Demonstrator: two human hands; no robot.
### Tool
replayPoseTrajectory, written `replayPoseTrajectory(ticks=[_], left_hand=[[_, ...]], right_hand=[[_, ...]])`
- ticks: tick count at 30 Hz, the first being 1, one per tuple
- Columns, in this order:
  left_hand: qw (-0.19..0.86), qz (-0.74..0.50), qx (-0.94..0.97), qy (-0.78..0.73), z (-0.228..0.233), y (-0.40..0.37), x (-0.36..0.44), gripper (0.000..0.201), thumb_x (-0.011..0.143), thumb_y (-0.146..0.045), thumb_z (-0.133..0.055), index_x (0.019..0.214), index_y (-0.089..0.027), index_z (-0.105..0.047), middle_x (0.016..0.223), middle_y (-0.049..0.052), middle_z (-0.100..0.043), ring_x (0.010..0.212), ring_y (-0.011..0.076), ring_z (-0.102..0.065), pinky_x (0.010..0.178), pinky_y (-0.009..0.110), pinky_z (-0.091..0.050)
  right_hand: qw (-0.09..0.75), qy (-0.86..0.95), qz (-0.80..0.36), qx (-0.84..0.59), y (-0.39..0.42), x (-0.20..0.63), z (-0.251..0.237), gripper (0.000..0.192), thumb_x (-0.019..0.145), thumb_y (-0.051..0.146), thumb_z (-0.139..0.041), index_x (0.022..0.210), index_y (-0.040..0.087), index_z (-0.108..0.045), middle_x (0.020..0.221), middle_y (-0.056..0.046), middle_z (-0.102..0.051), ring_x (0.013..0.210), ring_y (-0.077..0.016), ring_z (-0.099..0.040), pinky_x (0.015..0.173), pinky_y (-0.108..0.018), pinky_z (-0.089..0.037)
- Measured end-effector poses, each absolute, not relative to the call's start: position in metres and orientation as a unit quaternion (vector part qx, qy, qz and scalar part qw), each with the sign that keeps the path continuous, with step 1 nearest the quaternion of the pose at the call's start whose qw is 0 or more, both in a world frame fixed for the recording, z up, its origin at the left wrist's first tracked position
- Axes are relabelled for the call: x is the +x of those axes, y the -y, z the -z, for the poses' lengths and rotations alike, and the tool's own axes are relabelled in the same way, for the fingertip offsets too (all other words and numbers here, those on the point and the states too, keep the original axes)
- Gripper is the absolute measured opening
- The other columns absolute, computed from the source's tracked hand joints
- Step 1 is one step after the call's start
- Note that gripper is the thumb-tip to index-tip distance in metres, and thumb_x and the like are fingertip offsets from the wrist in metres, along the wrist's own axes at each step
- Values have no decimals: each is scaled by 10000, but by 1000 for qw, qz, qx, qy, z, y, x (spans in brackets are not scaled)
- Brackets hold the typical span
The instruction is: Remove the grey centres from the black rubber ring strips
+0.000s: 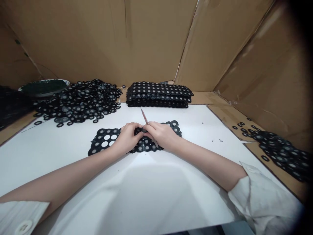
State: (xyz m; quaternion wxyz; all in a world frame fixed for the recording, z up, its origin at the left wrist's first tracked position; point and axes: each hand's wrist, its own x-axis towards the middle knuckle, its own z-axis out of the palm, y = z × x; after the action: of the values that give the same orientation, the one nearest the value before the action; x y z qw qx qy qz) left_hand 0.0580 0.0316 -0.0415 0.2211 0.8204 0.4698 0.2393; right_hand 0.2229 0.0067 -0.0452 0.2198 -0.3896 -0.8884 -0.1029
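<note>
- A round, white-rimmed bowl [66, 82] is standing beside heaped loose black rings [85, 102].
- A rectangular panel of joined black rings [147, 147] is lying beneath the left hand [126, 135] and right hand [161, 134].
- The left thumb and forefinger are curling at a small dark piece [143, 130]; whether gripping, I cannot tell.
- The right hand is gripping a slender pointed tool [144, 116].
- Stacked black ring panels [158, 93] are resting behind.

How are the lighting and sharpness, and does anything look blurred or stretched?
Head view: soft shadows lie on the white table below the left hand and right hand, both fairly sharp; head view: darkness covers the right edge, and the right sleeve blurs toward it; head view: the left sleeve looks stretched near the corner.
</note>
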Motion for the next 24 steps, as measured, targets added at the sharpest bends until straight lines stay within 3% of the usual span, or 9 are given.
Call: replayPoseTrajectory(ticks=[4, 8, 11, 16, 19, 24], left_hand=[[194, -223, 831, -472, 42, -32, 59, 150, 744, -333, -489, 754, -198, -553, 847, 39, -611, 912, 243, -505, 827, 396, -355], [187, -220, 838, -464, 44, -31, 59, 118, 742, -315, -498, 794, -211, -517, 885, 16, -598, 938, 239, -475, 853, 414, -317], [198, -223, 839, -455, 44, -29, 58, 127, 752, -312, -482, 835, -218, -499, 907, 14, -590, 943, 232, -467, 864, 413, -306], [130, -260, 859, -422, 43, -19, 59, 96, 793, -238, -407, 870, -207, -454, 894, 39, -551, 927, 226, -461, 865, 403, -307], [62, -280, 867, -407, 42, -12, 60, 133, 810, -184, -356, 906, -203, -446, 895, 53, -543, 927, 227, -462, 866, 397, -309], [-8, -305, 857, -416, 39, -7, 60, 178, 814, -176, -343, 936, -204, -469, 873, 53, -553, 916, 233, -479, 886, 411, -286]], right_hand=[[224, 889, 90, -390, -11, 223, 47, 238, 899, 258, -298, 855, 171, -515, 757, -52, -564, 682, -141, -527, 528, -236, -363], [404, 786, 43, -466, -12, 245, 27, 204, 889, 288, -324, 857, 180, -494, 748, -31, -559, 604, -110, -525, 560, -230, -401], [487, 661, 111, -560, -3, 299, 1, 202, 865, 319, -368, 796, 184, -503, 671, -22, -539, 563, -116, -515, 555, -244, -403], [415, 433, 325, -731, 40, 426, -6, 150, 783, 298, -454, 712, 191, -530, 673, -73, -547, 644, -177, -522, 653, -329, -389], [400, 363, 343, -769, 68, 481, 15, 52, 719, 224, -481, 678, 196, -497, 581, -50, -445, 661, -236, -503, 661, -432, -349], [363, 382, 301, -795, 85, 526, 48, 292, 659, 229, -546, 438, 222, -356, 473, 44, -180, 685, -269, -509, 666, -475, -309]])
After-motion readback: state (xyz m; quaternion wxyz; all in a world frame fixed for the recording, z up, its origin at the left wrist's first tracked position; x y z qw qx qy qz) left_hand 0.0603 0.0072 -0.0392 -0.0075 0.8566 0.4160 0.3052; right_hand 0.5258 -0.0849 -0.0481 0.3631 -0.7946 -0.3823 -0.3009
